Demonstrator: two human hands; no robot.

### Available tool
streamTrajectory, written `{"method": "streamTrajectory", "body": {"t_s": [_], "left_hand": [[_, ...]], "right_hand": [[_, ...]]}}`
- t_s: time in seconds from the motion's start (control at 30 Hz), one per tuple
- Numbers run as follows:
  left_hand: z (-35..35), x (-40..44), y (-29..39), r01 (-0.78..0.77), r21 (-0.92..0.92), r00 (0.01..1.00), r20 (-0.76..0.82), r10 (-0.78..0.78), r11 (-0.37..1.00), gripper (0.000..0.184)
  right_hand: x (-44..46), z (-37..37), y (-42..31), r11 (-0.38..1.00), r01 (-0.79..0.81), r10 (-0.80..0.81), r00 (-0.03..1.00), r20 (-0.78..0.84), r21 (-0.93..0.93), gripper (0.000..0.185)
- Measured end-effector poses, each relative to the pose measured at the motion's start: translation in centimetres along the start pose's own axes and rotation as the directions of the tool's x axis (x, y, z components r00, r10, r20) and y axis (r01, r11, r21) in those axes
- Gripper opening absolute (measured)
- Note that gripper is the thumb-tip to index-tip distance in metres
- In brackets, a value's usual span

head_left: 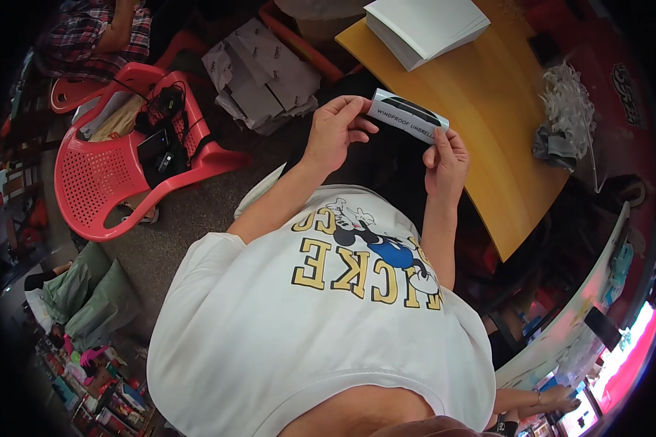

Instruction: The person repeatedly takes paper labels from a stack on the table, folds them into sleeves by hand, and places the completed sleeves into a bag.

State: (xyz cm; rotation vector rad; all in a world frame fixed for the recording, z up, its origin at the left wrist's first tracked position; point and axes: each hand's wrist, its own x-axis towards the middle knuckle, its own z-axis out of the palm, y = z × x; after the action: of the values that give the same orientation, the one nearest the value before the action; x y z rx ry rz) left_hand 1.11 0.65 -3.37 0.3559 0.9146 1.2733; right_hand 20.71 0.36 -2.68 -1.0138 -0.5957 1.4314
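Note:
A small silver-grey printed sleeve or folded card (407, 119) is stretched between my two hands, above my lap and beside the wooden table. It reads "WINDPROOF UMBRELLA" and carries a dark arc along its upper side. My left hand (337, 131) pinches its left end between thumb and forefinger, with the other fingers curled loosely. At the opposite end, my right hand (446, 159) grips the lower corner, thumb on the printed face. Whether anything is inside the sleeve, I cannot tell.
A stack of white sheets (426, 29) lies on the wooden table (503, 138). Grey wrapped packets (262, 73) are piled ahead on the left. A red plastic chair (98, 182) holds black cables and a bag. Shredded white strips (567, 109) hang at the right. Another person's checked shirt (80, 36) shows at upper left.

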Motion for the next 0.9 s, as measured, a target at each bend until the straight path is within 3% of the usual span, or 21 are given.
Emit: {"method": "streamTrajectory", "body": {"t_s": [0.27, 0.47, 0.57, 0.63, 0.7, 0.8, 0.9], "left_hand": [[-0.3, -0.1, 0.9, -0.127, 0.222, 0.992, 0.011, 0.128, 0.967, 0.013], [-0.7, -0.3, 1.5, -0.096, 0.253, 0.995, 0.038, 0.089, 0.963, 0.013], [-1.1, -0.4, 2.1, -0.076, 0.285, 0.997, 0.050, 0.065, 0.956, 0.014], [-1.2, -0.5, 2.4, -0.073, 0.301, 0.997, 0.045, 0.063, 0.951, 0.014], [-1.3, -0.7, 3.4, -0.088, 0.312, 0.996, 0.032, 0.083, 0.946, 0.013], [-1.6, -0.4, 6.8, -0.269, 0.338, 0.954, -0.034, 0.297, 0.902, 0.010], [0.2, 0.7, 13.1, -0.627, 0.367, 0.716, -0.077, 0.694, 0.687, 0.007]], "right_hand": [[-0.2, 0.3, -0.2, 0.998, -0.027, 0.029, 0.999, 0.044, -0.056, 0.010], [-0.5, -0.1, 0.1, 0.992, -0.103, 0.105, 0.994, 0.031, -0.076, 0.015], [-0.2, -0.8, 0.5, 0.988, -0.152, 0.152, 0.983, 0.104, -0.003, 0.020], [-0.4, -0.3, 0.1, 0.981, -0.187, 0.190, 0.976, 0.104, -0.044, 0.022], [-1.2, 1.2, -0.9, 0.968, -0.165, 0.165, 0.986, -0.016, -0.191, 0.022], [-1.5, 0.5, -1.5, 0.977, 0.003, -0.014, 0.999, -0.050, -0.215, 0.022], [-2.0, -0.4, -2.8, 0.967, 0.090, -0.103, 0.994, -0.041, -0.239, 0.022]]}}
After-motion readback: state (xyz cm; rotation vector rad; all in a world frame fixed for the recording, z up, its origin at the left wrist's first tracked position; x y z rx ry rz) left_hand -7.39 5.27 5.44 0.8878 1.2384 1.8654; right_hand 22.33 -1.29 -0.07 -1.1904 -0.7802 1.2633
